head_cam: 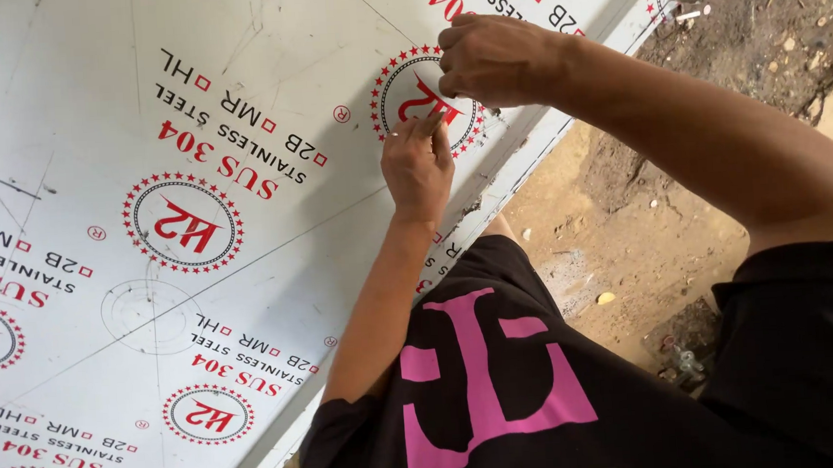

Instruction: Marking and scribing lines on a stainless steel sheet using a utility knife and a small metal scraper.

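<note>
A large metal sheet (260, 41) covered in white film with red round marks and printed text fills the left of the head view. My right hand (497, 60) rests on it near its right edge, fingers curled under and knuckles up; anything inside it is hidden. Just below, my left hand (417, 166) has its fingertips pinched together, touching the sheet at a red round mark (398, 86). The two hands almost touch. My black shirt with a pink shape (488, 374) fills the bottom.
Thin straight lines and a faint scribed circle (147, 316) mark the sheet. Its edge (528, 164) runs diagonally from upper right to lower left. Bare dirt ground (629, 240) with small stones and metal scraps (685, 362) lies to the right.
</note>
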